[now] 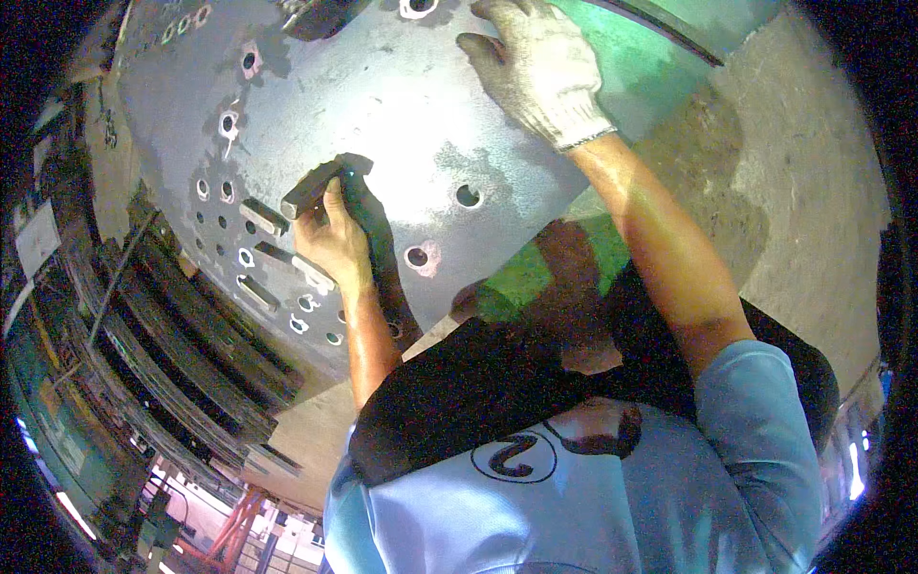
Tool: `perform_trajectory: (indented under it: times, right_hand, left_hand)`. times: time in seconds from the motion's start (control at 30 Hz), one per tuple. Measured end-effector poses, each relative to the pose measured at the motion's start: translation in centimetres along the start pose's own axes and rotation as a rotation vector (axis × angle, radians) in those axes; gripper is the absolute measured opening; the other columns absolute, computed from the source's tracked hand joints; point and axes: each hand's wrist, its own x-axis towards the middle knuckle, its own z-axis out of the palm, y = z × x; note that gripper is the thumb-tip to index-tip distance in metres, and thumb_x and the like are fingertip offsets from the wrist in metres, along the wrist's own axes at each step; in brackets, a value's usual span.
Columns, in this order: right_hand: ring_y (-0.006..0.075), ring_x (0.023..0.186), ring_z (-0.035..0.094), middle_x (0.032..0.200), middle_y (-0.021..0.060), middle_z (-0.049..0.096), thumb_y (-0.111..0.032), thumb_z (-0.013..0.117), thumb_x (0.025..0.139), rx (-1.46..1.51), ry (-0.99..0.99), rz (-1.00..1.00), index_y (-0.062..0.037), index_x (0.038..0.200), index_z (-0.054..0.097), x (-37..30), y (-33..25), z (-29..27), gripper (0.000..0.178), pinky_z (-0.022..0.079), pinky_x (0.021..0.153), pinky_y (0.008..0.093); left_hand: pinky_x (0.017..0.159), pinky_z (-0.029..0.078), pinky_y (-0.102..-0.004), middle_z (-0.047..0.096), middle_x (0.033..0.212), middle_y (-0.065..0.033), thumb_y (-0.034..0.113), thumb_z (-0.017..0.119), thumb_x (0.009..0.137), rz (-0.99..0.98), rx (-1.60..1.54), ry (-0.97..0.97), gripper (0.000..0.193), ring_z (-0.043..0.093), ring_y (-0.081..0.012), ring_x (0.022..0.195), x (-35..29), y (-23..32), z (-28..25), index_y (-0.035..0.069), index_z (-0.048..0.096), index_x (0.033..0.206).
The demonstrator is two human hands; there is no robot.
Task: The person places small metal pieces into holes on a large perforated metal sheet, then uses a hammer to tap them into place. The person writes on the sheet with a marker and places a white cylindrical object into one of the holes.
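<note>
A large grey steel plate (pixel 535 206) with several drilled holes lies before me, bright with glare in the middle. My left hand (pixel 335 251), bare, is closed around a dark rectangular block (pixel 308 189) over the plate's left part, the thumb along its side. Small rectangular metal bars (pixel 263 217) lie or stand on the plate close to that hand. My right hand (pixel 550 72), in a white knitted glove, rests toward the plate's far side with thumb and fingers apart. It appears to hold nothing, though its fingertips are partly cut off by the frame's top.
Long dark metal bars or beams (pixel 182 335) are stacked at the left. A dark object (pixel 323 14) sits at the plate's far edge. Concrete floor (pixel 803 163) stretches to the right, and orange metal legs (pixel 229 531) stand at the lower left.
</note>
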Motion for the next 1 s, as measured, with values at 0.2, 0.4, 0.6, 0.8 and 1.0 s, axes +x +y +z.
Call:
perform_trajectory:
  times: [0.2, 0.4, 0.6, 0.8, 1.0]
  right_hand:
    - [0.0344, 0.086, 0.060, 0.094, 0.0158, 0.061, -0.022, 0.070, 0.079, 0.011, 0.043, -0.027, -0.0072, 0.104, 0.063, 0.3, 0.5, -0.2, 0.030, 0.049, 0.074, 0.0464]
    - [0.0339, 0.086, 0.060, 0.095, 0.0161, 0.060, -0.022, 0.070, 0.079, 0.023, 0.023, -0.016, -0.0070, 0.104, 0.062, 0.1, 0.8, -0.2, 0.030, 0.049, 0.074, 0.0464]
    - [0.0340, 0.085, 0.059, 0.093, 0.0162, 0.060, -0.022, 0.070, 0.080, 0.010, -0.011, 0.019, -0.0067, 0.104, 0.062, 0.3, 0.6, -0.4, 0.030, 0.049, 0.073, 0.0466]
    - [0.0337, 0.085, 0.059, 0.094, 0.0162, 0.059, -0.021, 0.071, 0.079, 0.027, 0.043, -0.037, -0.0067, 0.104, 0.062, 0.2, 0.8, -0.2, 0.030, 0.048, 0.073, 0.0466]
    - [0.0341, 0.086, 0.059, 0.096, 0.0164, 0.060, -0.021, 0.070, 0.080, 0.032, 0.021, -0.007, -0.0058, 0.106, 0.062, 0.1, 0.7, -0.3, 0.031, 0.049, 0.074, 0.0461]
  left_hand:
    - [0.081, 0.052, -0.0303, 0.070, 0.099, -0.0134, 0.006, 0.069, 0.090, 0.037, -0.184, 0.026, 0.020, 0.066, -0.0184, 0.089, 0.2, -0.1, 1.6, -0.006, 0.066, 0.106]
    - [0.080, 0.052, -0.0304, 0.071, 0.099, -0.0132, 0.005, 0.067, 0.090, 0.034, -0.101, -0.007, 0.019, 0.066, -0.0184, 0.088, 0.3, -0.7, 1.6, -0.005, 0.066, 0.105]
    - [0.079, 0.052, -0.0315, 0.071, 0.098, -0.0134, 0.005, 0.068, 0.089, 0.102, -0.071, -0.012, 0.019, 0.066, -0.0193, 0.087, 0.4, -0.2, 2.0, -0.006, 0.067, 0.104]
    - [0.079, 0.052, -0.0323, 0.072, 0.096, -0.0145, 0.005, 0.068, 0.089, 0.125, 0.026, 0.003, 0.017, 0.067, -0.0200, 0.086, 0.7, -0.6, 1.7, -0.006, 0.068, 0.101]
    - [0.078, 0.052, -0.0326, 0.072, 0.096, -0.0145, 0.006, 0.068, 0.088, 0.090, -0.021, 0.006, 0.016, 0.067, -0.0201, 0.085, 0.8, -0.4, 1.9, -0.005, 0.068, 0.101]
